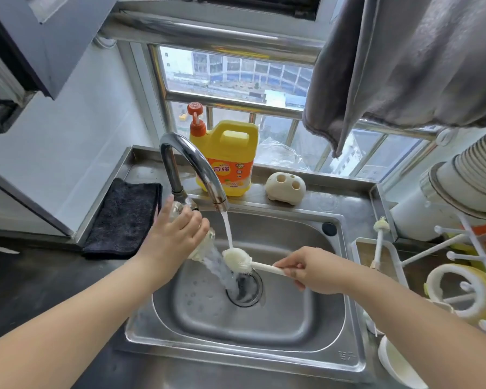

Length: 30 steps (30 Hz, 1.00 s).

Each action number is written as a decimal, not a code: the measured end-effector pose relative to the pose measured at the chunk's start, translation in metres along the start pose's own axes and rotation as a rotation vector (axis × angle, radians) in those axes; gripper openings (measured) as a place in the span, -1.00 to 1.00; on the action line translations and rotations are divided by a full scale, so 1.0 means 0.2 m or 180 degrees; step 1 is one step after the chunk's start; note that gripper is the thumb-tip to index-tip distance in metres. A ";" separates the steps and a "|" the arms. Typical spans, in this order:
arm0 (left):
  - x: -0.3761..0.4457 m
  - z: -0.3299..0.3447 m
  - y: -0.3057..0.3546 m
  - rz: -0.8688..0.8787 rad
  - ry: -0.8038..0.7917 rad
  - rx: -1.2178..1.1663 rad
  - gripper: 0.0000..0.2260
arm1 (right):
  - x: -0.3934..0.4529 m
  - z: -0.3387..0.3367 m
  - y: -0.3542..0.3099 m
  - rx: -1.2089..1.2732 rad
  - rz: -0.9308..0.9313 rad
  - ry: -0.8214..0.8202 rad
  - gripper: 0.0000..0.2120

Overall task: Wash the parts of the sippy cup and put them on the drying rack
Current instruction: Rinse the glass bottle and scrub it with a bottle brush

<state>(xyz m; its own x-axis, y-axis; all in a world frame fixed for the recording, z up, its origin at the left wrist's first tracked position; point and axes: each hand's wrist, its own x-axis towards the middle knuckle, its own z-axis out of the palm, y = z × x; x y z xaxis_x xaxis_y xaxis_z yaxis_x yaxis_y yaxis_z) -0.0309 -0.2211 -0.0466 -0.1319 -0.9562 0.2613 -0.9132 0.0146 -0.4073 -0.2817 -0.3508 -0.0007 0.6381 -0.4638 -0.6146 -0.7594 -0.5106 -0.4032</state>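
Reaching over the sink (334,318), your left hand (177,234) wraps the clear cup (205,245) tipped mouth-down, water pouring out, while your right hand (309,272) pinches the brush (237,259) handle, bristles under the tap (197,167) stream.

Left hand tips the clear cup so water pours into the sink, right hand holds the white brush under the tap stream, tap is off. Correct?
Not quite: in the head view the tap is running, its stream landing on the white brush. The rest holds.
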 end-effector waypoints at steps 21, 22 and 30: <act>0.04 -0.05 0.09 -0.1609 -0.1892 -0.4234 -0.30 | -0.19 -0.28 -0.23 -0.2266 -0.0510 0.1187 -0.66; 0.05 -0.05 0.09 -0.1506 -0.1931 -0.4323 -0.32 | -0.15 -0.26 -0.25 -0.2393 -0.0599 0.1115 -0.65; 0.05 -0.01 0.07 -0.1843 -0.1226 -0.4782 -0.36 | 0.03 -0.15 -0.22 -0.0632 -0.0537 0.0446 -0.65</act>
<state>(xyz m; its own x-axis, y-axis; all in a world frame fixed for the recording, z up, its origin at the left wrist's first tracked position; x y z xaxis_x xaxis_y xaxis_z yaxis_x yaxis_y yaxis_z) -0.0449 -0.2294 -0.0480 0.2247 -0.9434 -0.2441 -0.3673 -0.3140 0.8755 -0.2408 -0.3539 0.0339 0.7750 -0.4486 -0.4450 -0.6102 -0.7143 -0.3426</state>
